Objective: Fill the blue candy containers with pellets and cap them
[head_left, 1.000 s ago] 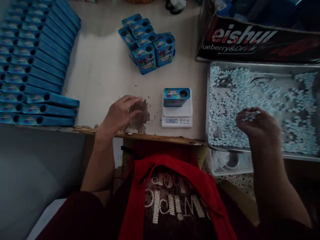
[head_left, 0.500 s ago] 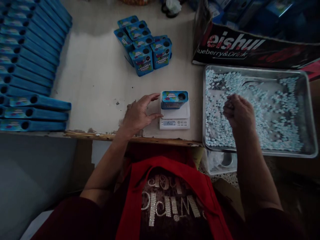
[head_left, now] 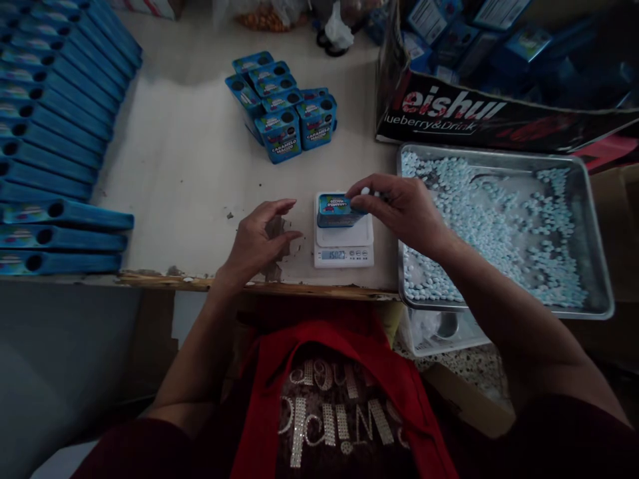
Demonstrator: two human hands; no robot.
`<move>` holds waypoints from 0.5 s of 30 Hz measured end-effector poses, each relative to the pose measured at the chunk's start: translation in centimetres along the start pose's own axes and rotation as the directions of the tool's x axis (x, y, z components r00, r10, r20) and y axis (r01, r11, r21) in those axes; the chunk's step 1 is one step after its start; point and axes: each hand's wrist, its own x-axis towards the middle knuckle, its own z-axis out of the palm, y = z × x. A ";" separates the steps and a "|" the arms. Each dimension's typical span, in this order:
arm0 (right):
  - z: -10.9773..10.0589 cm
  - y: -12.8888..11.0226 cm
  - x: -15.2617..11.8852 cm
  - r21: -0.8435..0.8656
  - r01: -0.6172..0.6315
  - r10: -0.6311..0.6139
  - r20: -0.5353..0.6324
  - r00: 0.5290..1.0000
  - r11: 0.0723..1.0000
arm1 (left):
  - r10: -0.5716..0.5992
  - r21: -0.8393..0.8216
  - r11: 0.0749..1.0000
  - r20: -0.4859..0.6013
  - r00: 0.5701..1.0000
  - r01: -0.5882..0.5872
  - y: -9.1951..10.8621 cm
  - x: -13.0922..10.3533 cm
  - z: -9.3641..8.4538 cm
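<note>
A small blue candy box [head_left: 333,209] stands on a white digital scale [head_left: 344,256] near the table's front edge, and the scale's display shows digits. My right hand [head_left: 409,209] is over the right end of the box. Its thumb and fingers pinch a few pale candies [head_left: 366,191] close to the box's opening, which the fingertips partly hide. To the left of the scale, my left hand [head_left: 257,239] hovers with fingers and thumb apart, holding nothing and not touching the box. A metal tray [head_left: 600,233] of loose pale-blue candies [head_left: 479,233] lies right of the scale.
Several upright blue boxes [head_left: 284,136] are grouped behind the scale. Rows of blue boxes [head_left: 64,150] line the left side. A black printed carton [head_left: 449,110] holding blue boxes stands behind the tray. Scissors [head_left: 332,48] and a bag of orange pieces [head_left: 264,18] lie at the back.
My right hand has moved left from above the candy tray to the box on the scale, with candies in its fingers. My left hand has drawn slightly away from the scale.
</note>
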 end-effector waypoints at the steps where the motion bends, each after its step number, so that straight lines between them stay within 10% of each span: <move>1: 0.1 0.3 0.1 -0.052 0.013 -0.013 0.002 1.000 0.999 | -0.014 0.001 1.000 -0.008 1.000 0.014 -0.2 -0.1 -0.3; 9: 0.5 0.5 -0.5 -0.106 -0.044 0.036 -0.082 0.996 0.993 | -0.061 0.023 0.998 -0.006 0.998 0.061 -0.9 -0.2 -1.6; 15: -0.8 0.2 0.6 0.516 -0.233 0.311 -0.069 0.948 0.825 | -0.040 0.045 0.998 -0.019 0.999 0.041 -0.7 -0.6 -2.1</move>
